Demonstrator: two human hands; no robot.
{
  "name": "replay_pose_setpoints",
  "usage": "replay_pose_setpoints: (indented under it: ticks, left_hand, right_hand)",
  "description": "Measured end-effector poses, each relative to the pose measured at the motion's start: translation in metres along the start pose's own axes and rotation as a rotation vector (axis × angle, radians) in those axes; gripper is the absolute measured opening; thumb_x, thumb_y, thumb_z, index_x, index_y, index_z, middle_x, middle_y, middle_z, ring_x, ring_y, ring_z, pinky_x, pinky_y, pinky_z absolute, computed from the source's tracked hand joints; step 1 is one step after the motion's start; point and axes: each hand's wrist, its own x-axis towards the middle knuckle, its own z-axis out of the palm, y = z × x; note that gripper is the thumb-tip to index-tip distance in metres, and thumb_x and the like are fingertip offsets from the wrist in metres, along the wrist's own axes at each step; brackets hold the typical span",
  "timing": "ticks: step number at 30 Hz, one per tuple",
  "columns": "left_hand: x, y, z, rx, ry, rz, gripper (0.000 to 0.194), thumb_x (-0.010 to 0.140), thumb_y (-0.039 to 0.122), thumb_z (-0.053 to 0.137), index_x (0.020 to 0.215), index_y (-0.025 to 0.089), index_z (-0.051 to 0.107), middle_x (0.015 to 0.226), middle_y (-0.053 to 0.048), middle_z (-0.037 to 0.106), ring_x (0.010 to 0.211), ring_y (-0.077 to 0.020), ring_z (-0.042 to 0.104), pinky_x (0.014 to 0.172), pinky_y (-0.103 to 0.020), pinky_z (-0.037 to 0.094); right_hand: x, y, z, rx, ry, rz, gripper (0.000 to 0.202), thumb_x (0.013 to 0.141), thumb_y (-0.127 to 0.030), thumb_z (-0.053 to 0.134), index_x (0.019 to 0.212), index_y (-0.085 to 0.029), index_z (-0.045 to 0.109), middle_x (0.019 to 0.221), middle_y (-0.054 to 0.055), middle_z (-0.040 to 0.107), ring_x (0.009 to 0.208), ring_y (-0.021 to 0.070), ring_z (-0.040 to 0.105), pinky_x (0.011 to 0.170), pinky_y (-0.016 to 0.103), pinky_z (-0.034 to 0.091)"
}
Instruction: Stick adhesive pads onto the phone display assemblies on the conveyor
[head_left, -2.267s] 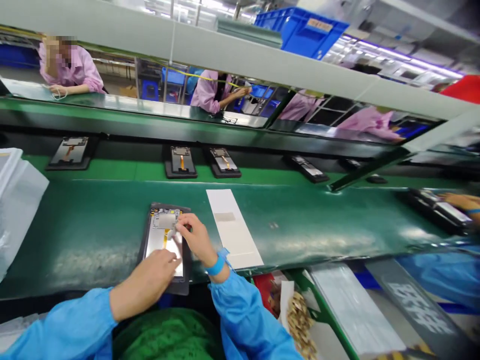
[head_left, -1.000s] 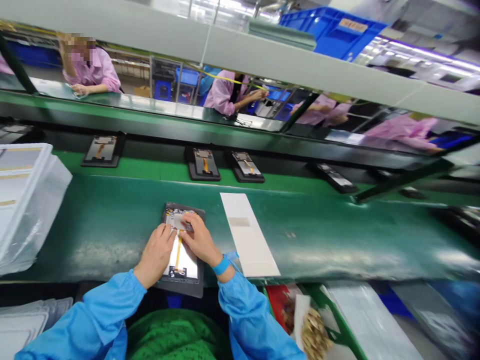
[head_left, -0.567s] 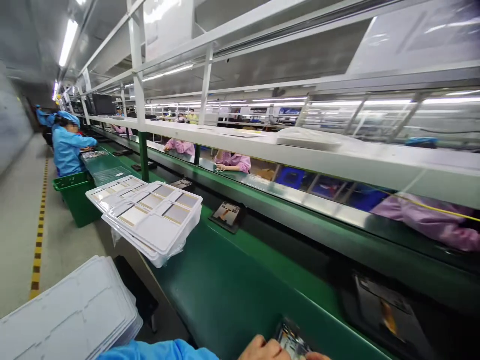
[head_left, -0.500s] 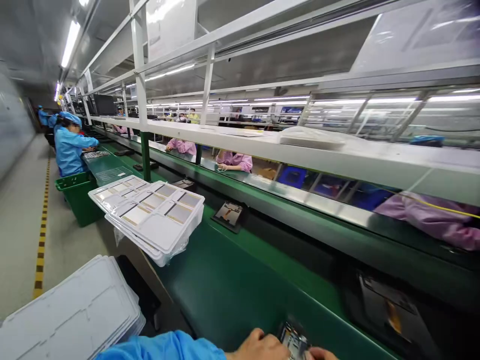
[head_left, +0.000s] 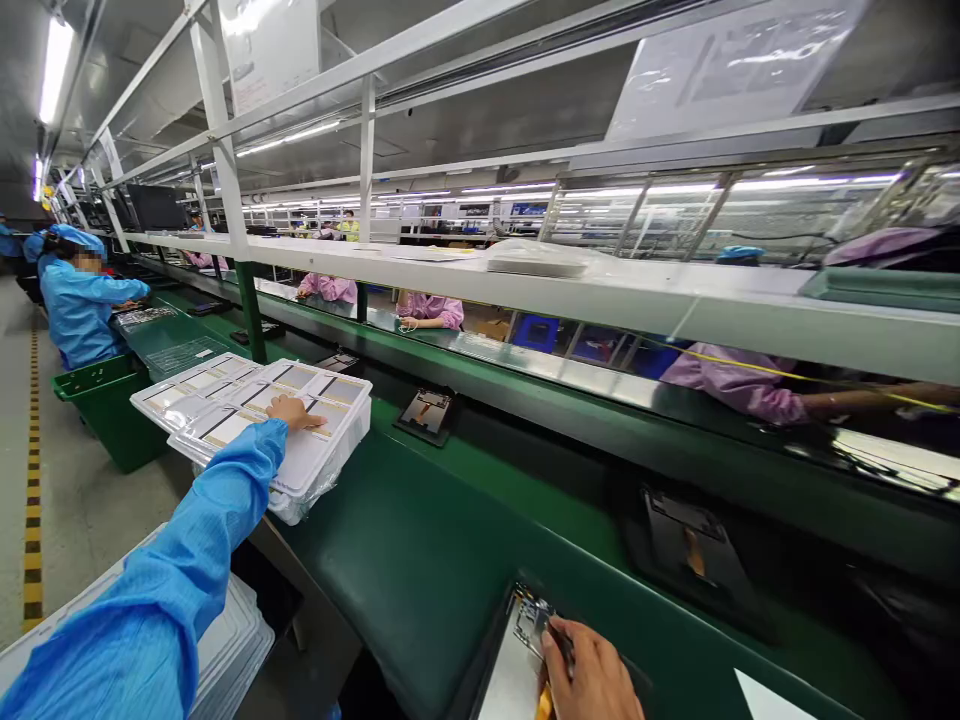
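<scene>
My left hand (head_left: 297, 411) is stretched out over a white plastic tray (head_left: 300, 470) on the left. Its fingers are apart and touch one of the flat silver panels (head_left: 289, 377), which look like batteries, in the tray's compartments. Close to me, my right hand (head_left: 592, 675) is over an opened tablet-like device (head_left: 506, 665) with a bare circuit board (head_left: 531, 618). Thumb and fingers are closed around something small and dark, too hidden to name. An orange-yellow flex strip (head_left: 544, 703) shows beneath them.
More opened devices (head_left: 425, 412) lie along the dark conveyor (head_left: 525, 440) beyond the green bench (head_left: 420, 540). A stack of white trays (head_left: 236, 640) is below my left arm. A green bin (head_left: 112, 420) and a worker in blue (head_left: 82, 300) are farther left. Workers in pink (head_left: 739, 385) sit opposite.
My left hand has left the device and reached forward and left onto the tray. My right hand stays at the device, now more fully in view. The camera has turned right.
</scene>
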Motion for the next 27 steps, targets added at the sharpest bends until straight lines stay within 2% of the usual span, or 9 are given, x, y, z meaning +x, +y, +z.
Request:
replay_pose_setpoints:
  ticks: [3, 7, 9, 11, 13, 17, 19, 23, 27]
  left_hand:
    - [0.002, 0.005, 0.002, -0.16, -0.001, -0.066, 0.065, 0.051, 0.048, 0.09, 0.095, 0.006, 0.067, 0.119, -0.032, 0.063, 0.12, -0.0486, 0.052, 0.091, -0.049, 0.044]
    - [-0.008, 0.009, -0.024, -0.457, 0.027, -0.032, 0.062, 0.06, 0.04, 0.086, 0.107, 0.006, 0.063, 0.099, -0.019, 0.071, 0.095, -0.03, 0.065, 0.071, -0.033, 0.05]
    - [-0.026, 0.011, -0.037, -0.602, 0.05, 0.039, 0.065, 0.068, 0.039, 0.079, 0.121, 0.007, 0.057, 0.104, -0.014, 0.07, 0.088, -0.0215, 0.065, 0.065, -0.026, 0.049]
    - [-0.058, 0.018, -0.038, -0.712, 0.02, 0.138, 0.067, 0.072, 0.039, 0.075, 0.129, 0.012, 0.055, 0.107, -0.009, 0.069, 0.08, -0.016, 0.064, 0.06, -0.022, 0.046]
    - [-0.104, 0.031, -0.02, -0.859, -0.141, 0.218, 0.067, 0.07, 0.039, 0.077, 0.131, 0.018, 0.058, 0.103, -0.005, 0.071, 0.073, -0.0143, 0.064, 0.056, -0.021, 0.044]
    - [-0.206, 0.066, 0.05, -1.143, -0.789, 0.154, 0.069, 0.06, 0.029, 0.086, 0.124, 0.015, 0.065, 0.095, -0.008, 0.074, 0.074, -0.0189, 0.068, 0.062, -0.026, 0.05]
    - [-0.246, 0.083, 0.084, -1.125, -1.016, 0.114, 0.063, 0.06, 0.027, 0.086, 0.119, 0.012, 0.068, 0.093, -0.01, 0.075, 0.075, -0.0208, 0.069, 0.065, -0.028, 0.051]
    - [-0.289, 0.111, 0.126, -1.058, -1.188, 0.079, 0.058, 0.06, 0.026, 0.086, 0.114, 0.011, 0.07, 0.09, -0.012, 0.077, 0.073, -0.0218, 0.07, 0.064, -0.029, 0.051]
    - [-0.306, 0.129, 0.133, -1.035, -1.23, 0.118, 0.057, 0.059, 0.024, 0.086, 0.112, 0.011, 0.071, 0.092, -0.012, 0.077, 0.073, -0.0219, 0.07, 0.066, -0.03, 0.052]
  right_hand:
    - [-0.001, 0.0, 0.001, 0.016, 0.033, -0.029, 0.053, 0.093, -0.053, 0.031, 0.105, -0.016, 0.067, 0.113, 0.017, 0.064, 0.107, 0.0369, 0.059, 0.088, 0.054, 0.048]
    - [-0.006, -0.008, -0.009, 0.061, 0.116, -0.08, 0.049, 0.094, -0.05, 0.035, 0.106, -0.015, 0.067, 0.116, 0.018, 0.063, 0.109, 0.0378, 0.058, 0.089, 0.056, 0.049]
    - [-0.017, -0.018, -0.023, 0.118, 0.209, -0.141, 0.042, 0.096, -0.048, 0.038, 0.109, -0.018, 0.066, 0.12, 0.016, 0.062, 0.113, 0.0367, 0.057, 0.091, 0.056, 0.049]
    - [-0.034, -0.033, -0.042, 0.212, 0.297, -0.249, 0.031, 0.099, -0.041, 0.042, 0.11, -0.021, 0.064, 0.122, 0.013, 0.061, 0.114, 0.0329, 0.058, 0.093, 0.053, 0.05]
    - [-0.057, -0.05, -0.062, 0.304, 0.339, -0.389, 0.022, 0.1, -0.031, 0.046, 0.114, -0.023, 0.061, 0.121, 0.012, 0.062, 0.113, 0.0279, 0.06, 0.094, 0.046, 0.053]
    - [-0.093, -0.075, -0.09, 0.306, 0.327, -0.568, 0.027, 0.098, -0.016, 0.053, 0.124, -0.022, 0.056, 0.119, 0.012, 0.063, 0.112, 0.0246, 0.061, 0.093, 0.04, 0.055]
    - [-0.105, -0.073, -0.096, 0.216, 0.3, -0.597, 0.03, 0.096, -0.012, 0.054, 0.125, -0.02, 0.056, 0.116, 0.013, 0.064, 0.106, 0.0248, 0.062, 0.086, 0.039, 0.057]
    - [-0.125, -0.049, -0.102, -0.018, 0.232, -0.571, 0.024, 0.097, -0.007, 0.049, 0.117, -0.014, 0.06, 0.101, 0.013, 0.067, 0.087, 0.0229, 0.062, 0.071, 0.034, 0.055]
    - [-0.143, -0.033, -0.112, -0.146, 0.183, -0.589, 0.023, 0.098, -0.006, 0.042, 0.11, -0.012, 0.061, 0.094, 0.013, 0.067, 0.082, 0.0222, 0.06, 0.069, 0.034, 0.052]
